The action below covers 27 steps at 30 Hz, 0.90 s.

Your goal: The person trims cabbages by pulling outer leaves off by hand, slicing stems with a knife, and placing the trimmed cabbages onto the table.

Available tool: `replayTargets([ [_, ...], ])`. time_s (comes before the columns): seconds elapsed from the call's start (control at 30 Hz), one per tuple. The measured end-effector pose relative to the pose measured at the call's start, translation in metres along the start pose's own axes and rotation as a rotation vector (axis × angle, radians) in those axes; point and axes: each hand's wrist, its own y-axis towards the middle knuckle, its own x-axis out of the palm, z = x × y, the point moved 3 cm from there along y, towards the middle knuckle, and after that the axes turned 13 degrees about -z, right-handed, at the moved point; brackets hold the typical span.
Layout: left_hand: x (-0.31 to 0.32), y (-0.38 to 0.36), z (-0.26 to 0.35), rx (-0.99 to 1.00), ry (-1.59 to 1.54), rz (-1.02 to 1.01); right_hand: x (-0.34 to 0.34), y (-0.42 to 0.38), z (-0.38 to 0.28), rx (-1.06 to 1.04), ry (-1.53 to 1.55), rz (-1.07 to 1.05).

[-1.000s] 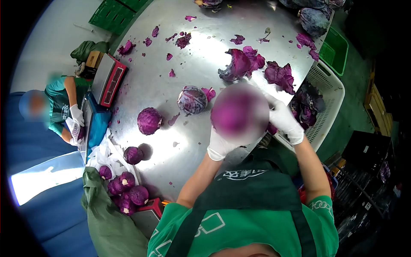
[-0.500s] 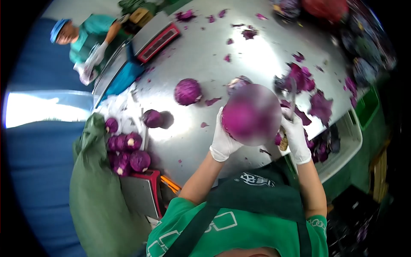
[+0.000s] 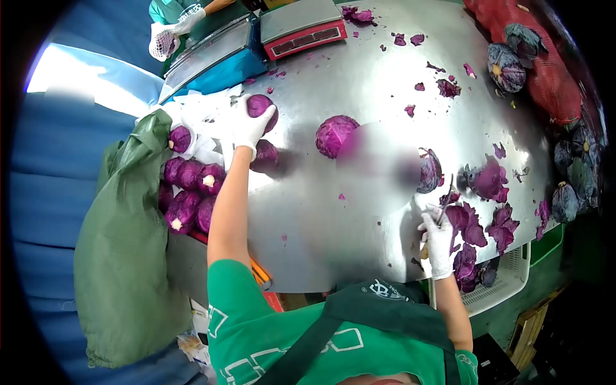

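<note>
My gloved left hand point(image 3: 249, 125) is wrapped round a trimmed red cabbage point(image 3: 262, 110) at the left of the metal table. Another red cabbage point(image 3: 265, 157) rests just below it on the tabletop. In my gloved right hand point(image 3: 438, 240) is a knife point(image 3: 445, 206), its blade pointing up and away from me. Torn purple outer leaves point(image 3: 471, 224) lie right beside that hand. Toward the middle sits a larger red cabbage point(image 3: 335, 136), and a darker, untrimmed cabbage point(image 3: 428, 170) stands further right. A blurred patch hides part of the table between them.
Trimmed cabbages point(image 3: 186, 192) are stacked at the left near a green sack point(image 3: 131, 256). Scales point(image 3: 301, 32) stand at the back left, with a co-worker's gloved hands point(image 3: 176, 32) beyond. A red net bag point(image 3: 545, 83) lies far right; a white basket point(image 3: 513, 273) holds leaves below.
My left hand has moved left across the table with a cabbage. My right hand, with the knife, now stays apart at the right. The view has shifted.
</note>
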Motion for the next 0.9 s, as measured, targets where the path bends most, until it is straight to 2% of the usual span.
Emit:
replayTargets([
  [0.03, 0.007, 0.013, 0.003, 0.047, 0.222, -0.048, 0.005, 0.001, 0.005, -0.026, -0.008, -0.004],
  [0.07, 0.021, 0.026, -0.005, 0.008, 0.369, -0.096, 0.008, 0.002, 0.010, 0.001, -0.016, -0.011],
  [0.1, 0.049, 0.054, -0.044, 0.075, 0.435, -0.105, 0.010, 0.002, 0.013, 0.032, -0.024, -0.015],
  [0.17, 0.057, 0.060, -0.047, -0.009, 0.645, -0.128, 0.012, -0.002, 0.016, 0.036, 0.021, 0.011],
  [0.23, 0.053, 0.080, -0.057, -0.184, 0.400, -0.233, -0.001, -0.003, 0.024, 0.080, 0.020, -0.023],
  [0.3, 0.067, 0.100, -0.085, -0.137, 0.570, 0.026, -0.005, -0.004, 0.021, 0.075, 0.052, 0.025],
  [0.37, 0.057, 0.075, -0.008, 0.057, 0.549, 0.152, -0.002, 0.001, 0.017, 0.063, 0.096, 0.034],
  [0.4, 0.054, 0.049, 0.040, 0.204, 0.442, 0.002, 0.002, 0.006, 0.019, 0.046, 0.114, 0.015],
  [0.47, 0.082, -0.007, 0.089, 0.637, 0.362, -0.223, 0.009, 0.019, 0.024, 0.040, 0.131, 0.004],
  [0.5, 0.100, -0.037, 0.102, 0.863, 0.631, -0.286, 0.011, 0.023, 0.027, 0.056, 0.129, 0.013],
  [0.57, 0.110, -0.072, 0.115, 1.020, 0.580, -0.306, 0.010, 0.029, 0.025, 0.079, 0.181, 0.055],
  [0.63, 0.099, -0.068, 0.118, 0.942, 0.485, -0.429, -0.012, 0.033, 0.027, 0.079, 0.256, 0.127],
  [0.7, 0.095, -0.057, 0.103, 0.851, 0.447, -0.421, -0.058, 0.041, 0.042, 0.049, 0.306, 0.261],
  [0.73, 0.089, -0.047, 0.100, 0.751, 0.299, -0.504, -0.088, 0.040, 0.046, 0.042, 0.299, 0.318],
  [0.77, 0.092, -0.032, 0.080, 0.618, 0.170, -0.504, -0.112, 0.030, 0.031, 0.088, 0.288, 0.366],
  [0.8, 0.075, -0.022, 0.084, 0.442, 0.198, -0.532, -0.124, 0.019, 0.008, -0.072, 0.278, 0.482],
  [0.83, 0.080, 0.001, 0.053, 0.592, 0.080, -0.365, -0.155, 0.009, 0.006, -0.186, 0.316, 0.481],
  [0.87, 0.078, 0.020, 0.030, 0.603, 0.240, -0.149, -0.199, 0.003, 0.017, -0.249, 0.354, 0.487],
  [0.9, 0.064, 0.029, 0.027, 0.520, 0.467, -0.024, -0.233, -0.007, 0.020, -0.200, 0.344, 0.643],
])
